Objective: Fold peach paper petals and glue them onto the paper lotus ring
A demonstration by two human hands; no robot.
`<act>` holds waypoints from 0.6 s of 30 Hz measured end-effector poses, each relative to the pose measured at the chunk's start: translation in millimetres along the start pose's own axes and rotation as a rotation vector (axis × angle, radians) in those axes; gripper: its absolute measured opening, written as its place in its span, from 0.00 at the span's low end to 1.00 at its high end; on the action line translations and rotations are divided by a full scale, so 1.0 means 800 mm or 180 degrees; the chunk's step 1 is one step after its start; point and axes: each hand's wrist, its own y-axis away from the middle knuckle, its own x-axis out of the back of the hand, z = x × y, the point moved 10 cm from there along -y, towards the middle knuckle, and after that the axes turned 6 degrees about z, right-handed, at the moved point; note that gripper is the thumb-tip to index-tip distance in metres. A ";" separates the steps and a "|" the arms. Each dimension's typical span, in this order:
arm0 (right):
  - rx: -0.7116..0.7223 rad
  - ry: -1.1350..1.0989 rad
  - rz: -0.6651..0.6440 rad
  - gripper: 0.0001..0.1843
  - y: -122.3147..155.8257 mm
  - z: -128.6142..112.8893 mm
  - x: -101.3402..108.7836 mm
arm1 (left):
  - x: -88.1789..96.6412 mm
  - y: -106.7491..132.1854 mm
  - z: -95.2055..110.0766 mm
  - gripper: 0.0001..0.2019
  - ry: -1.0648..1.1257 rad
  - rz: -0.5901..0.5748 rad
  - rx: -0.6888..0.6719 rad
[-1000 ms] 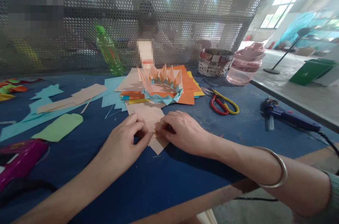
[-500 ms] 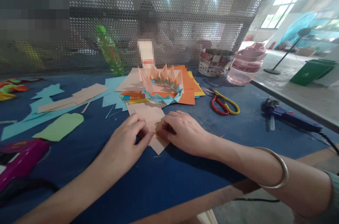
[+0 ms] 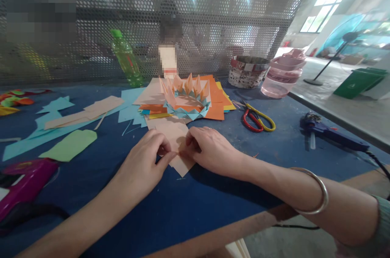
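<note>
Pinching layered sheets of light peach paper [image 3: 183, 167] between the curled fingers and thumbs of the left hand [image 3: 148, 152] and the right hand [image 3: 211, 146], fingertips close together, with one pointed corner jutting toward the near edge of the blue-topped bench [image 3: 170, 213]. Wearing a silvery round bangle [image 3: 325, 194] on the right forearm. Just beyond the hands, on a stack of orange, yellow and peach paper sheets [image 3: 217, 109], a zigzag ring of folded pale-blue paper [image 3: 192, 114] with tall peach paper points [image 3: 190, 84]. Near the stack, on its right, scissors with red and yellow handles [image 3: 259, 111]; farther right, a dark-blue glue gun [image 3: 335, 135]. At left, a pale green paper cutout [image 3: 68, 146] near a glossy magenta plastic device [image 3: 33, 181].
</note>
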 end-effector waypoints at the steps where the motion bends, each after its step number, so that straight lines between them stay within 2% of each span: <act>1: -0.0027 -0.0026 -0.0017 0.06 0.000 0.001 0.000 | -0.001 0.000 -0.002 0.08 0.0020 -0.0018 0.0019; 10: -0.0025 -0.0241 -0.0107 0.08 -0.001 0.002 0.001 | -0.006 0.000 -0.009 0.05 0.0185 -0.0225 0.0078; 15: -0.0024 -0.0264 -0.0121 0.08 -0.001 0.001 0.002 | -0.008 0.005 -0.003 0.04 0.0081 -0.0274 -0.0087; 18: -0.0031 -0.0281 -0.0116 0.09 0.000 0.002 0.001 | -0.004 0.013 0.009 0.07 -0.0023 -0.0211 -0.0295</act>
